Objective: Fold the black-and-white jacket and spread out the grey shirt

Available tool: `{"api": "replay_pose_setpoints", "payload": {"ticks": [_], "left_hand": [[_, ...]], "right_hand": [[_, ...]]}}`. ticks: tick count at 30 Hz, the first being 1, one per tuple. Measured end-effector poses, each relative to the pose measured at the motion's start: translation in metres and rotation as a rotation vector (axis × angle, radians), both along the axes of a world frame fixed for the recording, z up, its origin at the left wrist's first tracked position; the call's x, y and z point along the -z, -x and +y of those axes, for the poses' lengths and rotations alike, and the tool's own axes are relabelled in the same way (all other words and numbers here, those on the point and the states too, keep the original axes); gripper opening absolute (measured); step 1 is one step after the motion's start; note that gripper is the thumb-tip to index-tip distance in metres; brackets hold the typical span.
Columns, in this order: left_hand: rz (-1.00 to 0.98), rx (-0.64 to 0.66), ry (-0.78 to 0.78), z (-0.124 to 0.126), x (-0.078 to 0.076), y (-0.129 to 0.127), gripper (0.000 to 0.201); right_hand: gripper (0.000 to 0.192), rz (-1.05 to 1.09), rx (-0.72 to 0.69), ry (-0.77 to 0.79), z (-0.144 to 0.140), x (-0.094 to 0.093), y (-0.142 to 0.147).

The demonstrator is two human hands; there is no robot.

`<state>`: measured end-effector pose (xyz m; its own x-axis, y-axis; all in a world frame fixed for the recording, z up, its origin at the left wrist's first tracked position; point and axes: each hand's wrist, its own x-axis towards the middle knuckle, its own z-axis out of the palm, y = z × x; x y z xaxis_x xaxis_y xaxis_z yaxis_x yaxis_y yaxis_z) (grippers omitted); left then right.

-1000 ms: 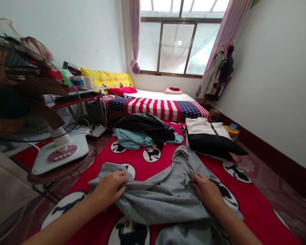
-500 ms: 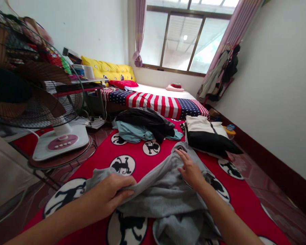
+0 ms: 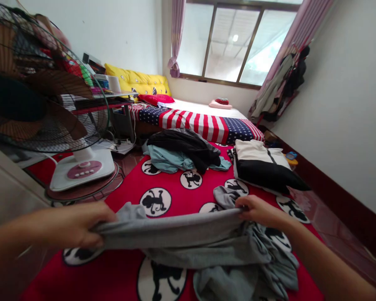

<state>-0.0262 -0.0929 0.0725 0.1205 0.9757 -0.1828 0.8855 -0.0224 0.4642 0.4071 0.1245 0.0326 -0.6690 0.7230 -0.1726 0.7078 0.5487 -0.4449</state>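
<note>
A grey garment with long fabric, its exact kind unclear, is stretched sideways between my hands above a red mat with monkey prints. My left hand, a little blurred, pinches the left end of the stretched part. At the other end, my right hand grips the cloth between thumb and fingers. The rest of the garment lies crumpled on the mat below and around my right hand. A loose grey end pokes out beyond each hand.
Ahead lie a heap of black and light-blue clothes and a folded white-and-black garment. A fan stands on a round stool at left. Behind is a bed with a stars-and-stripes cover; clothes hang on the right wall.
My left hand has moved left, pulling the cloth taut. My right hand, previously resting spread on the garment, has shifted right and closed on it. The view has tilted slightly.
</note>
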Motion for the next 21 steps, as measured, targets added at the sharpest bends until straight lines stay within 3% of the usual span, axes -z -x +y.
{"api": "replay_pose_setpoints", "payload": {"ticks": [1,2,4,5,6,7,10,13,15,18,21], "left_hand": [[0.019,0.058,0.091,0.018,-0.012,0.005,0.020],[0.064,0.081,0.074,0.038,-0.023,0.007,0.017],[0.209,-0.062,-0.284,0.081,-0.040,0.001,0.022],[0.272,-0.234,-0.521,0.100,-0.043,-0.007,0.024],[0.294,-0.311,-0.710,0.117,-0.042,-0.016,0.030],[0.304,-0.344,-0.776,0.130,-0.037,-0.027,0.036],[0.256,-0.325,-0.794,0.144,0.006,-0.061,0.055],[0.048,-0.091,-0.599,0.123,0.064,-0.088,0.056],[-0.041,0.004,-0.518,0.096,0.093,-0.099,0.055],[-0.115,0.039,-0.626,0.047,0.113,-0.105,0.029],[-0.119,0.056,-0.710,0.007,0.118,-0.099,0.016]], "right_hand": [[0.009,0.054,0.042,0.041,0.008,-0.013,0.000],[0.010,0.140,0.115,0.041,0.018,-0.024,0.001],[0.018,0.384,0.340,-0.096,0.040,-0.039,0.011],[0.025,0.514,0.457,-0.204,0.049,-0.041,0.017],[0.033,0.623,0.548,-0.307,0.055,-0.039,0.024],[0.041,0.699,0.597,-0.384,0.056,-0.035,0.030],[0.051,0.752,0.489,-0.470,0.026,-0.007,0.042],[0.030,0.647,0.276,-0.503,-0.039,0.026,0.036],[0.022,0.564,0.188,-0.498,-0.087,0.044,0.025],[0.019,0.471,-0.057,-0.461,-0.140,0.067,0.005],[0.023,0.361,-0.300,-0.497,-0.163,0.091,-0.010]]}}
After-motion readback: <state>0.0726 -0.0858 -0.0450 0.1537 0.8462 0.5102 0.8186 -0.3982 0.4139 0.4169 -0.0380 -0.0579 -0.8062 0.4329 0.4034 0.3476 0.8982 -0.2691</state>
